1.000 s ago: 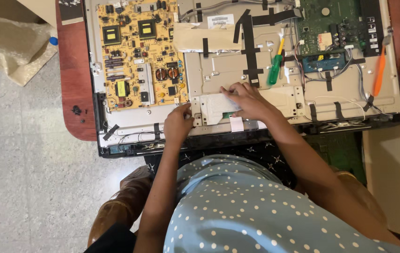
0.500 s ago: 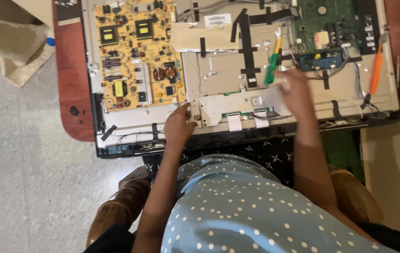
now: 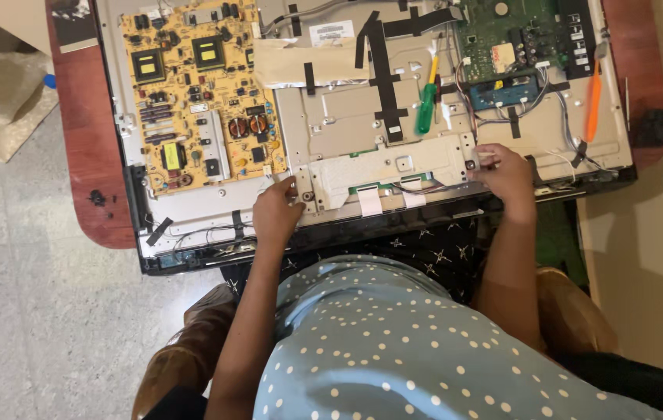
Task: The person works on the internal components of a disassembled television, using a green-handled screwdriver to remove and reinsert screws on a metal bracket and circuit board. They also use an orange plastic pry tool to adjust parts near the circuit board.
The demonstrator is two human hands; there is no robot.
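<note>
Now we lean over the red-brown bench (image 3: 98,210), where an opened flat-screen chassis (image 3: 191,210) lies back-up. Its yellow power board (image 3: 195,93) sits at left, its green main board (image 3: 530,35) at right. Across the lower middle runs a long metal cover plate (image 3: 386,167). Our left hand (image 3: 277,214) grips that plate's left end, our right hand (image 3: 506,171) its right end. A green-handled screwdriver (image 3: 426,101) rests just above; an orange tool (image 3: 594,97) lies farther right.
</note>
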